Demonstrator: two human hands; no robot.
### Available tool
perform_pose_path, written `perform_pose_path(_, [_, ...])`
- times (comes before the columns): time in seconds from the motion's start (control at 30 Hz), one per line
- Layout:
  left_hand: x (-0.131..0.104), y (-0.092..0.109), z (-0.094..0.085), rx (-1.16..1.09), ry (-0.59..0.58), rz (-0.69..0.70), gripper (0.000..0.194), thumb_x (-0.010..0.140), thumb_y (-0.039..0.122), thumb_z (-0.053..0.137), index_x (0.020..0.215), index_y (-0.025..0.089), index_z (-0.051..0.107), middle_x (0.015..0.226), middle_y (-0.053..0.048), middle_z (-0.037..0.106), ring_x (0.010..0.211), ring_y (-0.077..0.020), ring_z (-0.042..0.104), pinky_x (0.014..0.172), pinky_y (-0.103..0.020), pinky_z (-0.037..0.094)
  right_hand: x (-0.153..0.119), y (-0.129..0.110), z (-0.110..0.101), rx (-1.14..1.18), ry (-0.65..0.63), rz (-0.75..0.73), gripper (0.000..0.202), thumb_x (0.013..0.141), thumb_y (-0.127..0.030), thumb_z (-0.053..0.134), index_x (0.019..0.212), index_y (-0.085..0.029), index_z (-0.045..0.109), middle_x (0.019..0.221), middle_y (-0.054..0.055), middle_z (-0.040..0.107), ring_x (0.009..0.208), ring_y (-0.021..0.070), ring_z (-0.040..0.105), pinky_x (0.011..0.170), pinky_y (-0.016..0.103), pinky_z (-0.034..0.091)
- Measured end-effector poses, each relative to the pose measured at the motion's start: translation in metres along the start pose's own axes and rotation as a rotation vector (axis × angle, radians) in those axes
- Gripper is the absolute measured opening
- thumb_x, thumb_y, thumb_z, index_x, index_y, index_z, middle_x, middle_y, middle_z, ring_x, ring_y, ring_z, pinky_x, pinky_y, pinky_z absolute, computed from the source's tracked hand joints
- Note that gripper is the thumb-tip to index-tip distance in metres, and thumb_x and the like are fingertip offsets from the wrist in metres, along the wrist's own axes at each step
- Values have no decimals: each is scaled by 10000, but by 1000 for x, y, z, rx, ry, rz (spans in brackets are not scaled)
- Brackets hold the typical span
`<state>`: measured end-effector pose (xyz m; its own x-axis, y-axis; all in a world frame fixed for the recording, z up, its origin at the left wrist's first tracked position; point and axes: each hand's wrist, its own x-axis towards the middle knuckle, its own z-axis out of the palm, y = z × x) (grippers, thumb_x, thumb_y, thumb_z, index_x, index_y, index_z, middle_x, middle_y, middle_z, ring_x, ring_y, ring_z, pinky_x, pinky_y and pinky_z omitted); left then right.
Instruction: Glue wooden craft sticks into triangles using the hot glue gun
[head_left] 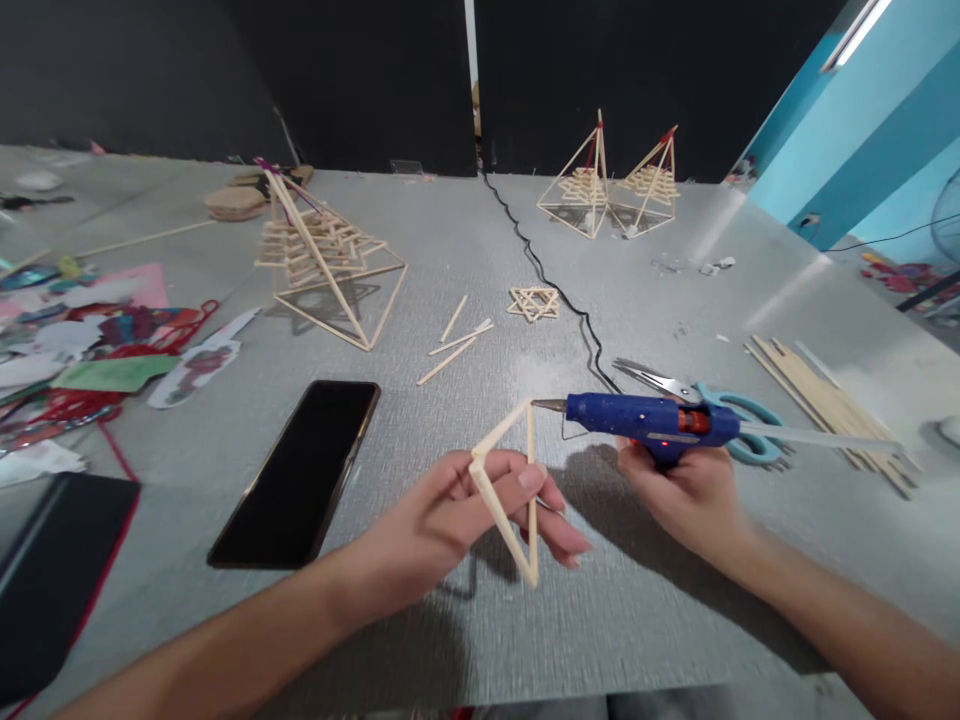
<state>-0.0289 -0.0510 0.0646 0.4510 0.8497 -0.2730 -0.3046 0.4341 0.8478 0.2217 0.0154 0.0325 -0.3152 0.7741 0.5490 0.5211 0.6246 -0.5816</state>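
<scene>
My left hand (480, 510) pinches a small triangle of wooden sticks (504, 520) between thumb and fingers, held above the table. A blue hot glue gun (637, 418) is gripped in my right hand (686, 500), a clear glue stick (817, 437) poking out of its back. The gun's metal nozzle meets the triangle's top corner, where two sticks come together. Past my hands lies a star of short sticks (534, 303), with a few loose sticks (454, 350) to its left. Light-blue-handled scissors (739, 410) rest behind the glue gun, partly hidden by it.
A phone (300, 475) and a dark notebook (56, 570) lie left, near paper scraps (112, 350). Stick pyramids stand at the back left (322, 250) and back right (592, 185). A black cord (525, 240) crosses the table; a stick bundle (825, 405) lies right.
</scene>
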Motion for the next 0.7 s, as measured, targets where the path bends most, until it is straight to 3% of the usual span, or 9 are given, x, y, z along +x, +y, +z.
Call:
perform_pose_path(0.33, [-1,-1,0,-14,-8,-2,447,946,627,828,931,185,765,858,-39,871,809,-141,822,724,-175,603,4,-5,-2,2,19,-5,207,885,-191,621,704,-273,565,643,-38,593,589,181,586,625,318,536])
perform_pose_path(0.7, [-1,2,1,28,7,-23,495,925,670,823,930,180,751,854,-67,862,807,-183,807,727,-224,591,3,-5,-5,25,-64,105,203,907,-266,624,721,-285,543,673,-9,600,607,199,593,566,332,508])
